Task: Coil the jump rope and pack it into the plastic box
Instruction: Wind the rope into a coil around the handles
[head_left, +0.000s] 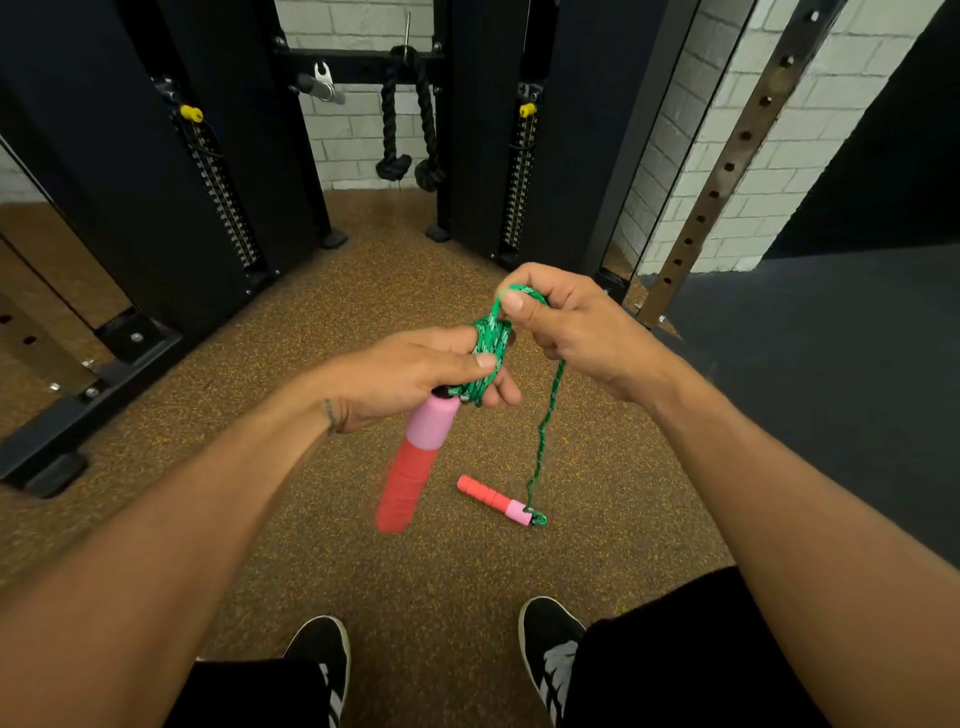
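head view shows a speckled brown gym floor (363, 291) below both outstretched arms, and no plastic box is in sight, so packing looks some way off. the left hand (415, 374) is closed around a bundle of green rope coils (488, 348), thumb pressing on top and fingers curled beneath, which probably keeps the loops from springing apart. one red and pink handle (413, 462) hangs from under those fingers, likely serving as the anchored end of the coil. the right hand (571, 322), just beyond the left fingertips, pinches the rope between thumb and forefinger and lifts a fresh loop (519, 293) above the bundle, seemingly to lay it over the left fingers. from below the right fingers the loose rope (545, 431) drops to the second handle (493, 500) lying on the floor, well apart from either hand. judging by that short slack, the coiling seems nearly done.
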